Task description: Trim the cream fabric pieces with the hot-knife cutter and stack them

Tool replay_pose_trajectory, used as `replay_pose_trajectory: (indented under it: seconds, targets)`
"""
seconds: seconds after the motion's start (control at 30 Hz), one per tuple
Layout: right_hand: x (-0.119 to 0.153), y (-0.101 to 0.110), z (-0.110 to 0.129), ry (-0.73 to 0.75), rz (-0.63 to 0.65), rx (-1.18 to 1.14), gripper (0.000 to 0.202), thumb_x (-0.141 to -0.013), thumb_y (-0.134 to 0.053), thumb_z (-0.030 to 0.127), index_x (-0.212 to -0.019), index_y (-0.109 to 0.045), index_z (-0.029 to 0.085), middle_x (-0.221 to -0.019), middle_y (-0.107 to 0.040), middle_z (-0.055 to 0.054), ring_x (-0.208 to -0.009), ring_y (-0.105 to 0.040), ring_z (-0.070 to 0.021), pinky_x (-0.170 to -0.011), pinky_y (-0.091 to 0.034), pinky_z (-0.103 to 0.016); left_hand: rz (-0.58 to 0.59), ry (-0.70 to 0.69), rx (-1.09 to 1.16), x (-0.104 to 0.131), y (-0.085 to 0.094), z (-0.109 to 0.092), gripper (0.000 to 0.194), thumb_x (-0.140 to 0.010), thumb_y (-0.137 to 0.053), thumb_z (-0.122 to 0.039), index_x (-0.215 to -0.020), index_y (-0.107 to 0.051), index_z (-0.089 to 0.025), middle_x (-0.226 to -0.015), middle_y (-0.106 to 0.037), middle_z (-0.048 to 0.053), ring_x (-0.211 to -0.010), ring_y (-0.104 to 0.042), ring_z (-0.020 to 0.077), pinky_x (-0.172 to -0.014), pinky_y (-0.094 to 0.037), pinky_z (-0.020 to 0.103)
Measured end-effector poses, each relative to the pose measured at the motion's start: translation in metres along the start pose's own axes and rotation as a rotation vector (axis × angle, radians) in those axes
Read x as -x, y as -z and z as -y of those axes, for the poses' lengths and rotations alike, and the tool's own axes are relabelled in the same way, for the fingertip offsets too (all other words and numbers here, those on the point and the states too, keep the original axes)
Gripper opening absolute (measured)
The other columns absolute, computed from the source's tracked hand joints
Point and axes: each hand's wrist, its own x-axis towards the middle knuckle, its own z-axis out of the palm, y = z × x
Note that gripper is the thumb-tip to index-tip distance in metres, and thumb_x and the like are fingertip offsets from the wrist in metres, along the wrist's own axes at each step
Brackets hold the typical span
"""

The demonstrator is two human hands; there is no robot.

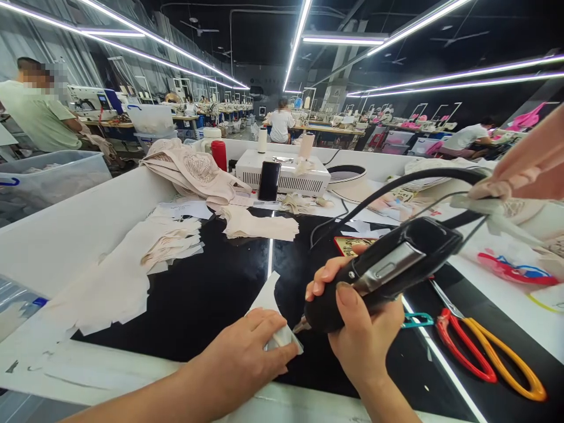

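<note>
My left hand (251,352) is closed on a small stack of white fabric pieces (268,296), pressed near the front of the black work surface (207,311). My right hand (363,329) is wrapped around a black corded handheld tool (388,264). The tool leans down to the left, and its pointed metal tip (302,325) is close to the right edge of the stack; I cannot tell whether they touch. A thick black cord (388,188) loops up from its rear end, where a pinkish shape, hand or cloth, is unclear.
Scissors (480,352) with red and orange handles lie at right beside a teal tool (416,319). Cream fabric pieces (114,276) spread at left; more (259,223) lie ahead. Behind stand a phone (269,181) and a white vented box (247,167). People sit farther off.
</note>
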Motion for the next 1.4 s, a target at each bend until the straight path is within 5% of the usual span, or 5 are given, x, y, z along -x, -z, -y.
replay_pose_trajectory:
  seconds: [0.37,0.77,0.93,1.1,1.4]
  targets:
    - [-0.001,-0.001,-0.001,-0.007,0.028,-0.008,0.037,-0.091,-0.082,0.033,-0.12,-0.059,0.028,-0.083,-0.067,0.003,-0.063,-0.064,-0.0148,-0.056,-0.06,-0.03,0.021,0.024,-0.009,-0.001,0.005,0.001,0.038,-0.096,-0.083,-0.028,-0.131,-0.069,-0.026,-0.133,-0.064,0.015,-0.127,-0.066,0.0317,-0.11,-0.061,0.052]
    - [-0.006,-0.009,-0.008,0.011,0.023,-0.014,0.04,-0.09,-0.084,0.034,-0.121,-0.06,0.029,-0.082,-0.067,0.004,-0.062,-0.063,-0.0148,-0.055,-0.059,-0.029,0.039,0.058,0.041,-0.001,0.006,0.0,0.038,-0.097,-0.082,-0.029,-0.132,-0.069,-0.028,-0.136,-0.061,0.012,-0.128,-0.064,0.0301,-0.111,-0.059,0.048]
    - [-0.004,-0.003,-0.013,0.007,0.031,0.016,0.032,-0.093,-0.081,0.03,-0.12,-0.062,0.028,-0.085,-0.069,0.001,-0.065,-0.066,-0.0157,-0.057,-0.062,-0.031,-0.078,0.007,-0.023,0.002,-0.011,0.002,0.043,-0.091,-0.088,-0.036,-0.129,-0.069,-0.029,-0.13,-0.063,0.013,-0.122,-0.066,0.0304,-0.105,-0.062,0.047]
    - [-0.001,0.007,-0.018,0.0,0.04,0.034,0.032,-0.092,-0.082,0.031,-0.118,-0.064,0.028,-0.085,-0.07,0.0,-0.064,-0.067,-0.0166,-0.057,-0.063,-0.032,-0.29,-0.066,-0.172,0.009,-0.034,0.009,0.026,-0.102,-0.074,-0.031,-0.127,-0.07,-0.029,-0.118,-0.068,0.008,-0.11,-0.069,0.0229,-0.098,-0.064,0.035]
    - [0.011,-0.007,-0.007,-0.103,-0.059,-0.026,0.037,-0.091,-0.085,0.037,-0.12,-0.063,0.031,-0.085,-0.069,0.003,-0.065,-0.066,-0.0135,-0.061,-0.059,-0.027,-0.08,-0.041,-0.105,0.011,-0.016,0.029,0.027,-0.101,-0.076,-0.04,-0.12,-0.067,-0.022,-0.123,-0.067,0.007,-0.116,-0.068,0.0217,-0.106,-0.058,0.032]
